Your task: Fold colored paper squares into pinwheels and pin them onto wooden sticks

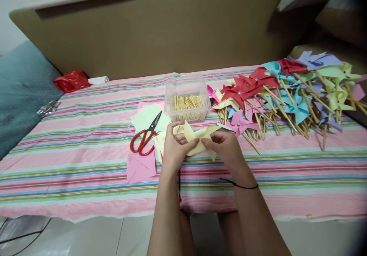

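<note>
A pale yellow piece of paper point(197, 146) with cut, pointed flaps is held up between my two hands. My left hand point(178, 145) pinches its left side, thumb in front. On the right side my right hand point(222, 145) grips it the same way. Left of my hands, red-handled scissors point(142, 143) lie partly on light green paper sheets point(145, 117). Below the scissors is a pink paper square point(140, 168) with diagonal lines. Just beyond my hands stands a clear plastic box point(186, 84) with many short wooden sticks point(187, 105) in it.
Many finished paper pinwheels point(295, 103) on sticks are heaped at the right. A red plastic bag point(72, 81) and a small white box point(99, 80) sit at the far left, near a silvery crumpled item point(48, 109). Striped cloth point(86, 164) covers the surface, with a brown backrest point(143, 34) behind.
</note>
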